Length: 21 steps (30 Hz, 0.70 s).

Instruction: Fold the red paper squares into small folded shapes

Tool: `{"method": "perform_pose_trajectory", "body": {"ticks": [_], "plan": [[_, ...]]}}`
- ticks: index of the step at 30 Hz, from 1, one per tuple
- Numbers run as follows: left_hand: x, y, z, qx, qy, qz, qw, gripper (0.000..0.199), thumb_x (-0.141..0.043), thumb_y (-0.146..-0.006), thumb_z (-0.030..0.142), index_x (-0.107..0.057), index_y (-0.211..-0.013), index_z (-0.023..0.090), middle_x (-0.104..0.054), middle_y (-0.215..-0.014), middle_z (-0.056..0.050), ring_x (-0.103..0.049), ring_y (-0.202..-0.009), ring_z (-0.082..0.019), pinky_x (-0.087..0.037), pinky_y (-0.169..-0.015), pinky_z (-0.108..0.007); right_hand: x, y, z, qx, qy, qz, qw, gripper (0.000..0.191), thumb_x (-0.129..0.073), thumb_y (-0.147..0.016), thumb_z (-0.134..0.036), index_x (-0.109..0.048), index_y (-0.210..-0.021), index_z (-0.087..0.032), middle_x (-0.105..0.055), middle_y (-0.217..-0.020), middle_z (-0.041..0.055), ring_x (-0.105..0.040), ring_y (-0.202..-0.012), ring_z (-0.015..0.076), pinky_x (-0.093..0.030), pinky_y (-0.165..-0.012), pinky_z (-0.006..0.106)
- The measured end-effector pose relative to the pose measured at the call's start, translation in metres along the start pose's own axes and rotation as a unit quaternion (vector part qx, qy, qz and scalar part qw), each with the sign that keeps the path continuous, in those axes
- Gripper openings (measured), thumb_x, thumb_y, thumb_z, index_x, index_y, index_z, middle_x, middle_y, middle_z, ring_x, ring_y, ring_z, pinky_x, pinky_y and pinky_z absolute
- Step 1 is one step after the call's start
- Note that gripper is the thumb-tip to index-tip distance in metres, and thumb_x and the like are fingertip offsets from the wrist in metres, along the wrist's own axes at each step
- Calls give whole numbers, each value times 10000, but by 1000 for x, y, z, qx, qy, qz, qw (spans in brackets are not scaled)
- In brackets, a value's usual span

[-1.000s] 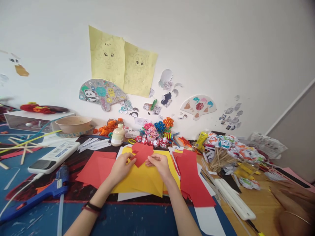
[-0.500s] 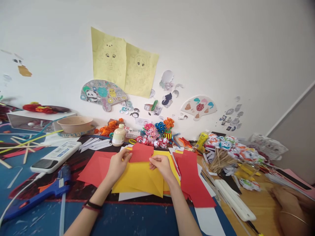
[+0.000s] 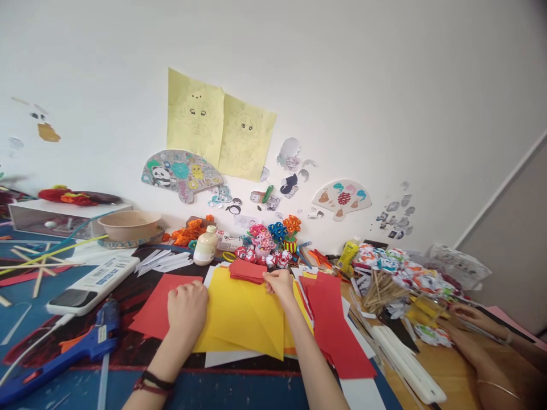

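A small stack of red paper pieces lies at the top edge of the yellow paper. My right hand pinches the right end of this stack between thumb and fingers. Over the larger red paper sheets on the left is my left hand, back upward and fingers curled down. Its fingertips are hidden, so whether it grips a sheet does not show. More red paper lies to the right of the yellow paper.
A blue glue gun and a white power strip lie left. Behind the paper stand a cream bottle and pipe-cleaner flowers. At right are wooden sticks, a white tool and another person's hands.
My left hand has let go of the small red piece and moved down-left onto the larger red sheets. The small piece now lies lower, still in my right hand. The other person's hands have moved.
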State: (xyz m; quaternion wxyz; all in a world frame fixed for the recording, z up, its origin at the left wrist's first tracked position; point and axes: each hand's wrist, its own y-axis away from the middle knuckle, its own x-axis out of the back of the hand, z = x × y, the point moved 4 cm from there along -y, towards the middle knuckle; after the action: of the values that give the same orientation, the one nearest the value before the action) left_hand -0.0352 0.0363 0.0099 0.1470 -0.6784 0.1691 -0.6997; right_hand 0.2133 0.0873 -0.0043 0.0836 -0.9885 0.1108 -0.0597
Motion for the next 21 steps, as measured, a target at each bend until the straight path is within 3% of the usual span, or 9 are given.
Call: {"method": "perform_pose_trajectory", "body": {"ticks": [2,4,6,8,11,13,16,18,21], "plan": [[-1,0,-1,-2,20,-15,1000,258,-370,-798,72,-627,-820,69,-665,-704,-205,-642,-717,-339,-408,-650,-388,5,8,-8,31,99,65,992,233,-695,-657,-329,-597,-501,-187,-571,-428,36,-523,-424,155,-331,-467,257],[0,0,-1,-3,32,-27,999,267,-356,-796,44,-620,-827,69,-658,-673,-189,-654,-691,-326,-415,-628,-369,8,19,-20,84,259,136,953,192,-663,-706,-347,-637,-596,-192,-648,-578,84,-584,-565,198,-339,-525,275],[1,-1,0,1,36,-39,999,288,-333,-804,36,-615,-857,64,-651,-657,-177,-661,-683,-323,-425,-596,-357,4,30,-28,129,358,150,913,210,-589,-781,-367,-663,-691,-192,-682,-713,113,-607,-677,227,-351,-573,290],[4,-1,0,13,30,-46,998,330,-312,-806,26,-605,-957,47,-641,-630,-160,-661,-652,-312,-438,-565,-348,-3,37,-28,152,356,130,913,237,-532,-825,-370,-670,-743,-195,-683,-760,104,-606,-715,226,-368,-612,292],[15,-3,6,-2,31,3,1000,435,-303,-810,16,-516,-1188,41,-647,-655,-136,-658,-652,-273,-474,-594,-350,-18,41,-17,109,224,30,968,310,-525,-831,-450,-674,-777,-183,-670,-732,82,-594,-625,195,-400,-591,282],[27,-2,19,-93,72,85,989,464,-302,-843,38,-453,-1280,70,-678,-821,-156,-662,-792,-253,-498,-705,-360,-32,45,-10,16,70,-74,995,444,-504,-817,-566,-668,-840,-154,-663,-715,82,-577,-529,173,-415,-533,276],[40,12,48,-311,167,177,919,434,-309,-907,110,-423,-1324,141,-654,-1076,-148,-615,-1014,-223,-483,-863,-351,-49,57,-17,-79,-176,-204,960,555,-476,-800,-653,-643,-921,-138,-677,-796,99,-631,-624,186,-469,-594,286],[42,22,65,-401,205,173,876,410,-316,-926,139,-431,-1319,166,-660,-1069,-128,-620,-998,-210,-495,-846,-342,-51,62,-26,-89,-272,-219,933,495,-537,-776,-637,-641,-865,-161,-678,-794,77,-641,-701,190,-483,-646,289],[38,28,81,-422,227,126,869,361,-346,-934,171,-471,-1272,165,-674,-1025,-112,-636,-921,-198,-504,-795,-333,-43,62,-28,-92,-308,-140,937,345,-727,-669,-505,-620,-746,-187,-648,-678,19,-626,-666,178,-483,-626,266]]}}
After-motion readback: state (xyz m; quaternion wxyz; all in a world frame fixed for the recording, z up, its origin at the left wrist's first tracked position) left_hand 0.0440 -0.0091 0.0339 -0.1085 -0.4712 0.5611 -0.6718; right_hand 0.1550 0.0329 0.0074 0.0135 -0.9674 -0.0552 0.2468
